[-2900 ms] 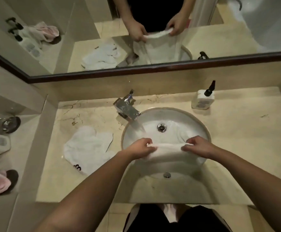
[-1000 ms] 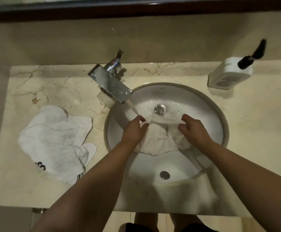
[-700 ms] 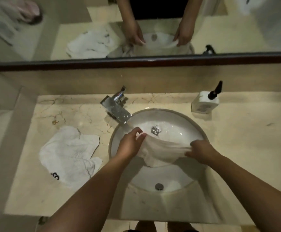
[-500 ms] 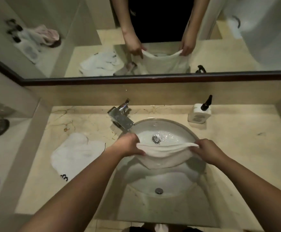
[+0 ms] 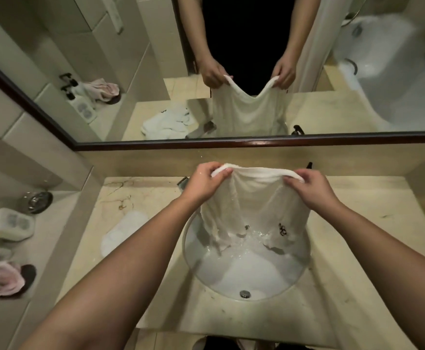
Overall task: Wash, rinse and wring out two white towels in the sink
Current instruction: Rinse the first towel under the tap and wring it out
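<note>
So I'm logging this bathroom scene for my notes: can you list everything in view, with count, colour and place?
held towel: 1, white, hanging over the sink
second towel: 1, white, countertop left of the sink
sink: 1, white, set in the countertop
countertop: 1, beige marble
mirror: 1, dark frame, behind the sink
lotion bottle: 1, white, left shelf
pink cloth: 1, left shelf
left hand: grips the towel's top edge
right hand: grips the top edge

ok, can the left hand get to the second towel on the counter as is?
Probably not yet. The left hand grips a top corner of the wet towel held over the sink. The second towel lies unobstructed on the counter left of the sink, but that grip must let go first.
</note>
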The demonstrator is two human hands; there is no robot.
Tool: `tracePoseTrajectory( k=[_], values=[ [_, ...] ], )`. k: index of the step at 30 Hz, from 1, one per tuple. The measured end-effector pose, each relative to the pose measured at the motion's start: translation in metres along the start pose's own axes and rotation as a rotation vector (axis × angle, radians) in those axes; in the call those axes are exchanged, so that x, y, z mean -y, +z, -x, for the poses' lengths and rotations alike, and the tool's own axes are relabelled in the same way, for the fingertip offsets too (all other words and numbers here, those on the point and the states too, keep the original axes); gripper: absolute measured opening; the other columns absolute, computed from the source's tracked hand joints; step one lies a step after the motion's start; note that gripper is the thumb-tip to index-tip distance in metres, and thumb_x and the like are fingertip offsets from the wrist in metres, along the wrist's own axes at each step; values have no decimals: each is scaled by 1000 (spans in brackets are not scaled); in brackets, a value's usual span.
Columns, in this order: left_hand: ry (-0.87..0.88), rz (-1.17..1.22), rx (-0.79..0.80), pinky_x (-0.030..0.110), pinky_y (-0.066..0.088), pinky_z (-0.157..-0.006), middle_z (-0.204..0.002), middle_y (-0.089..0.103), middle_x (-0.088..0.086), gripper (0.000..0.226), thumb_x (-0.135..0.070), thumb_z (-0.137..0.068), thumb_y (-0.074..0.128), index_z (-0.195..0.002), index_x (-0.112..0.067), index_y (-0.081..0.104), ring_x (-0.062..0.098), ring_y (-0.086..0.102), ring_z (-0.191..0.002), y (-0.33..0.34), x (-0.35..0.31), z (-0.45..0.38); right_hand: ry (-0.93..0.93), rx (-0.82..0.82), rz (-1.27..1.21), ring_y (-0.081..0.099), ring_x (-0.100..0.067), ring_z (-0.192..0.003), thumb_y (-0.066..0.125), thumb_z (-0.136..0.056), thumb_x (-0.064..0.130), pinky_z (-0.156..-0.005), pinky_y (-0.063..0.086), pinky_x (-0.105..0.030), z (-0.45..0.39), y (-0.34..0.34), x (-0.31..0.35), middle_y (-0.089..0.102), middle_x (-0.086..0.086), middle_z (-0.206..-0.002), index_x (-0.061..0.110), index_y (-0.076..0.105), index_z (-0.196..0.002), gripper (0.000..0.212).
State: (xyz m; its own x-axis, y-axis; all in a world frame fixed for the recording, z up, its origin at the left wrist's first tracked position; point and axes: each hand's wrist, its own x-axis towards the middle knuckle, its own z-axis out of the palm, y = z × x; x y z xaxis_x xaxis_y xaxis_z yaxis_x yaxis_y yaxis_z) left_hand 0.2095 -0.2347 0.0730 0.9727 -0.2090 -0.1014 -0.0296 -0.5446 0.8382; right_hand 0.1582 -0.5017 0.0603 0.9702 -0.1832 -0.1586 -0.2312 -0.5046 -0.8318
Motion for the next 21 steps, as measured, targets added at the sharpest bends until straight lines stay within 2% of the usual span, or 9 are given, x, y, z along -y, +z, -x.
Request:
tracePoseTrajectory(
  k=[4, 7, 9, 13, 15, 16, 18, 21],
  values=[
    [3, 6, -32, 38, 53, -73, -89, 73, 6, 28, -42, -93, 65, -93, -15, 74, 25, 67, -86, 1, 12, -2, -47, -9, -66, 67, -30, -81, 67, -93, 27, -73, 53, -43, -2, 4, 6, 72, -14, -86, 11, 72, -89, 17],
    [-68, -19, 11, 32, 51, -82, -103, 74, -2, 32, -42, -92, 66, -106, -15, 75, 15, 67, -96, 16, 40, 7, -43, 42, -36, 66, -25, -74, 68, -92, 27, -66, 51, -39, 4, 23, -11, 71, -7, -78, 20, 72, -85, 11],
    [-120, -74, 122, 29, 48, -85, -110, 71, -2, 36, -44, -94, 63, -112, -14, 72, 13, 64, -102, 30, 66, 18, 8, 154, 35, 62, -20, -66, 68, -91, 25, -59, 44, -33, 12, 43, -35, 67, -2, -70, 21, 71, -80, 12],
    [-300, -279, 470, 30, 41, -69, -87, 67, 4, 38, -46, -98, 55, -90, -12, 69, 21, 60, -81, 59, 124, 40, 163, 425, 269, 51, -18, -56, 69, -88, 33, -55, 33, -33, 24, 79, -97, 52, -1, -57, 10, 61, -63, 35],
    [-391, -365, 536, 31, 39, -64, -76, 63, 5, 41, -45, -98, 55, -79, -10, 65, 23, 57, -75, 73, 152, 45, 240, 533, 344, 44, -17, -55, 68, -88, 41, -54, 28, -33, 22, 93, -123, 43, -1, -55, 10, 51, -58, 46],
    [-422, -412, 541, 31, 40, -65, -77, 64, 6, 42, -45, -98, 54, -79, -10, 66, 25, 59, -76, 79, 165, 45, 268, 577, 391, 43, -18, -56, 67, -88, 42, -54, 27, -33, 20, 100, -135, 43, -1, -56, 10, 51, -58, 47],
    [-468, -490, 487, 33, 44, -74, -91, 68, 10, 44, -45, -100, 49, -87, -9, 70, 29, 62, -88, 90, 190, 39, 305, 598, 464, 50, -20, -64, 62, -93, 38, -55, 31, -31, 9, 114, -155, 54, -5, -65, 6, 61, -68, 40],
    [-489, -506, 319, 37, 47, -88, -112, 67, 17, 47, -42, -104, 38, -103, -7, 70, 34, 61, -104, 104, 219, 15, 350, 466, 472, 59, -29, -85, 54, -97, 32, -68, 38, -31, -21, 133, -178, 61, -13, -88, -1, 67, -86, 37]
  ],
)
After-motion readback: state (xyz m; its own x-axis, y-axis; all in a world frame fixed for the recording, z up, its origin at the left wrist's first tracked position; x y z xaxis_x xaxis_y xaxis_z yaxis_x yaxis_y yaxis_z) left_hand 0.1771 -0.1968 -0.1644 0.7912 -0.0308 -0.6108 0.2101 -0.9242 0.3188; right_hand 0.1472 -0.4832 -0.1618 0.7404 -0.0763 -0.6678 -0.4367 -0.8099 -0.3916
